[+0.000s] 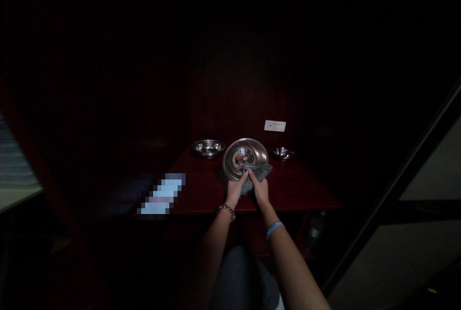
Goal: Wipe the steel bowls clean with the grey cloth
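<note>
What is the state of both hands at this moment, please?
Left hand: closed on the rim of the round silver metal bowl.
Right hand: closed on the grey fabric cloth at that rim.

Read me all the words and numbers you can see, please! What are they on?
No words or numbers can be read for sure.
Orange, black and white label on the middle metal bowl: marks too small and blurred.
Bottle under the table: pale band, too dark to read.
Pale patch at the left: pixelated, nothing readable.
</note>
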`<state>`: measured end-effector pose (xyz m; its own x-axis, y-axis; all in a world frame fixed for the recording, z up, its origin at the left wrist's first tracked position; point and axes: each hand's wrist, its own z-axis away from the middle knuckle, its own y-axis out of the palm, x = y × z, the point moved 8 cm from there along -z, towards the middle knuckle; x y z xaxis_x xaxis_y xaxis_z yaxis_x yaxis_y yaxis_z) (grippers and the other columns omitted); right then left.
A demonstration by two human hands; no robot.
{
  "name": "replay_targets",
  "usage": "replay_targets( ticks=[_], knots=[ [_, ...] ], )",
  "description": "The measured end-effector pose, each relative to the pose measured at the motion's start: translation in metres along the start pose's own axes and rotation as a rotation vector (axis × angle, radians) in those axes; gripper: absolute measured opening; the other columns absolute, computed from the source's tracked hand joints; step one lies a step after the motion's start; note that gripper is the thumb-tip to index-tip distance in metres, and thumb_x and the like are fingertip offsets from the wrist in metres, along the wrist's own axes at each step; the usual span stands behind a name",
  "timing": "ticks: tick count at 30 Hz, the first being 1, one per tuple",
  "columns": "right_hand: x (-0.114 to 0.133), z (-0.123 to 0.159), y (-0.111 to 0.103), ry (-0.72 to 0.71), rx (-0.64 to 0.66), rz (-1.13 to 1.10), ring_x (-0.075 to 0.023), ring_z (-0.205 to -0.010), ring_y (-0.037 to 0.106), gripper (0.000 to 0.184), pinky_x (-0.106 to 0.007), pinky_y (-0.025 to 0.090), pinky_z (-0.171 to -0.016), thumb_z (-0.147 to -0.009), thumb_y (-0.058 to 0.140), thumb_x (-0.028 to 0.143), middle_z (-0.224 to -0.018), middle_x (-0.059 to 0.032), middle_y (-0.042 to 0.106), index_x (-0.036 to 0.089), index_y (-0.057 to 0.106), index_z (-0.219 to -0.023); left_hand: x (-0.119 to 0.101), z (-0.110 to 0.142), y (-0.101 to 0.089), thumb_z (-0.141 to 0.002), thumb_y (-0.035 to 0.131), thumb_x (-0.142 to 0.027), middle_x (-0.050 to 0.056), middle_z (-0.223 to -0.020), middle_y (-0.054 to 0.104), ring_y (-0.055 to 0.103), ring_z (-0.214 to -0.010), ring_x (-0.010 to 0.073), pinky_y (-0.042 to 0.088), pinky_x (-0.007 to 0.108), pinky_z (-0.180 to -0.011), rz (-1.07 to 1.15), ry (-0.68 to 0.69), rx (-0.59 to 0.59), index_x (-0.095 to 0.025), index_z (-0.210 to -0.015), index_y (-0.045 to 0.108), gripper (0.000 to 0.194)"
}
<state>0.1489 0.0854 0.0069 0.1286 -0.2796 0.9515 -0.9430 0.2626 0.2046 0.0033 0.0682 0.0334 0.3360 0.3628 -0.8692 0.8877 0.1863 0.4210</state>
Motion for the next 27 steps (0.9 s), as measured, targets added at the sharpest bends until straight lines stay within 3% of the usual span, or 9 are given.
replay_targets(
  ticks=[11,18,27],
  knots=[
    [-0.0006,-0.0005,-0.0013,-0.001,-0.013,0.023,-0.0271,-0.104,0.075,0.059,-0.034,0.059,-0.089,-0.070,0.078,0.059,-0.106,-0.0118,0.080,0.013,0.078,-0.106,0.0047,0.0003,0.0031,-0.071,0.081,-0.021,0.008,-0.125,0.073,0.064,-0.124,0.0214,0.040,0.036,-0.114,0.084,-0.048,0.054,-0.020,-0.113,0.072,0.043],
    [0.0012,0.0003,-0.0012,0.002,-0.014,0.021,-0.0272,-0.104,0.075,0.060,-0.033,0.059,-0.088,-0.069,0.078,0.059,-0.106,-0.0123,0.080,0.012,0.078,-0.106,0.0024,0.0018,0.0021,-0.071,0.082,-0.024,0.007,-0.117,0.076,0.063,-0.126,0.0215,0.041,0.034,-0.113,0.038,-0.071,0.036,-0.021,-0.112,0.072,0.042],
    [0.0045,0.0025,-0.0013,0.013,-0.022,0.017,-0.0266,-0.103,0.075,0.061,-0.032,0.058,-0.088,-0.068,0.079,0.060,-0.105,-0.0120,0.080,0.012,0.077,-0.105,0.0092,-0.0030,0.0028,-0.072,0.079,-0.024,0.010,-0.128,0.072,0.063,-0.125,0.0205,0.041,0.035,-0.113,0.021,-0.028,0.067,-0.018,-0.114,0.070,0.044]
  ],
)
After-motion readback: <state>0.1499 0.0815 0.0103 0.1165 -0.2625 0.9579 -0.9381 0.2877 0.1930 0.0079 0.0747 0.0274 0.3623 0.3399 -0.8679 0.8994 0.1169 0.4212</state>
